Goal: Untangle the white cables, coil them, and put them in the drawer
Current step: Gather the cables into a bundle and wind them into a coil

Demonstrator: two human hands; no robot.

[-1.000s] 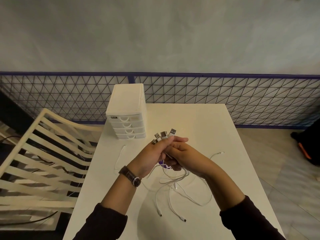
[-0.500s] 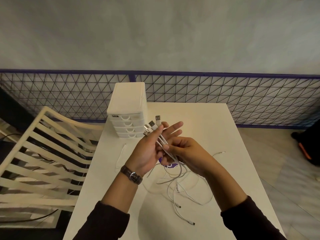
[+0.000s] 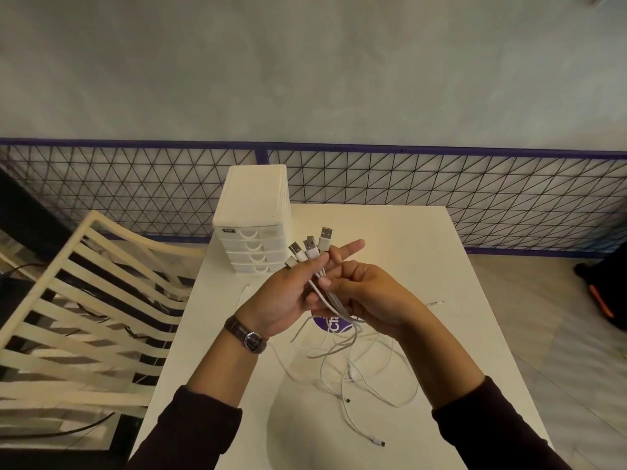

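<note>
Several white cables (image 3: 342,354) hang in a loose tangle from both hands down onto the white table (image 3: 441,252). My left hand (image 3: 288,293), with a watch on its wrist, grips the bundle just below the USB plugs (image 3: 310,247), which fan out above its fingers; its index finger points straight out. My right hand (image 3: 369,296) pinches the cable strands just below the left hand's grip. A white four-drawer box (image 3: 252,218) stands at the table's far left, all drawers closed. Another cable end (image 3: 242,295) lies on the table left of my left hand.
A purple round sticker (image 3: 330,325) on the table shows under my hands. A cream slatted chair (image 3: 84,310) stands to the left of the table. A wire-mesh fence (image 3: 441,184) runs behind the table. Loose plug ends lie at the table's near side (image 3: 376,442).
Both hands lifted the plug bundle and tilted it left. My left index finger straightened out. My right hand slid down the strands, and the cable ends on the table dragged nearer.
</note>
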